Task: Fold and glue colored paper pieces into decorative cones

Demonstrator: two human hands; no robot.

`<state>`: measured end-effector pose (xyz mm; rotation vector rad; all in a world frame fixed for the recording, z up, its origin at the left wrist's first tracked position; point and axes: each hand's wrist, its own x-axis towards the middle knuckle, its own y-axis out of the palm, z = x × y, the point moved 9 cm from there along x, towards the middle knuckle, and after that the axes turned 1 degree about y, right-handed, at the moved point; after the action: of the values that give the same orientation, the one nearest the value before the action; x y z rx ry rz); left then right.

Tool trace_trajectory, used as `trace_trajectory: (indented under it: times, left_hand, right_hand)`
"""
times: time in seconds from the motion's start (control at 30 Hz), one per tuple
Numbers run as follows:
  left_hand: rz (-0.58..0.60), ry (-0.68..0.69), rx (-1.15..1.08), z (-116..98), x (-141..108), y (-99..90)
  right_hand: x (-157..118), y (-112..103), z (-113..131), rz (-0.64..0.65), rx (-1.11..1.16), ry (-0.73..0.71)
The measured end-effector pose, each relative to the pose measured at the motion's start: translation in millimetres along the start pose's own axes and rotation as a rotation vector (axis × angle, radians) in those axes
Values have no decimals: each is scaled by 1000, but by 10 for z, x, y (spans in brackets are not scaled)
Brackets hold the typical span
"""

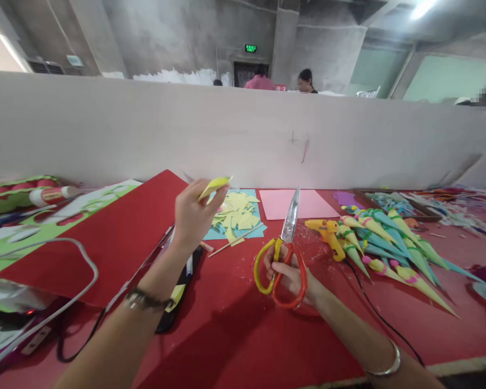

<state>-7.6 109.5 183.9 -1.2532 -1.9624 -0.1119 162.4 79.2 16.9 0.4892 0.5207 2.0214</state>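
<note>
Raised over the table, my left hand (192, 213) pinches a small piece of yellow paper (215, 185) between thumb and fingers. Lower and to the right, my right hand (289, 273) is closed on scissors (290, 219) with one yellow and one red handle loop. Their blades point up and away and look closed together. Behind my hands, a heap of pale yellow paper pieces (237, 210) lies on a light blue sheet (260, 231). A thin wooden stick (230, 246) rests in front of it. A pink sheet (310, 205) lies behind the scissors.
To the right are a yellow glue gun (327, 232) with a black cable, several paper cones (405, 237) and a brown tray (425, 215) of scraps. On the left, a large red board (117, 232), a white cable (87, 254) and a power strip (28, 343). A white partition (227, 129) borders the back.
</note>
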Motion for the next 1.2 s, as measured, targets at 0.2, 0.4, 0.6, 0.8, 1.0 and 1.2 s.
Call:
trace_trajectory:
  times: [0.2,0.4,0.6,0.8,1.0,1.2]
  left_hand:
    - [227,-73,293,590,250,610]
    - [166,-235,342,1006,120,486]
    - [192,-289,405,1101,205,508]
    - [368,-274,341,1134,169,685]
    - [616,-187,120,840,2,846]
    - [687,-88,-17,439,-152,773]
  right_hand:
    - [21,-45,-8,-8,-27,-37]
    - [30,-57,-32,11,-48,-36]
    - [22,-66,-17,-29,-63,-11]
    - [9,-83,-22,-47,-94,-5]
    - [-8,-213,65,-204,-332,-54]
    - [-79,-208,351,-293,-617,-191]
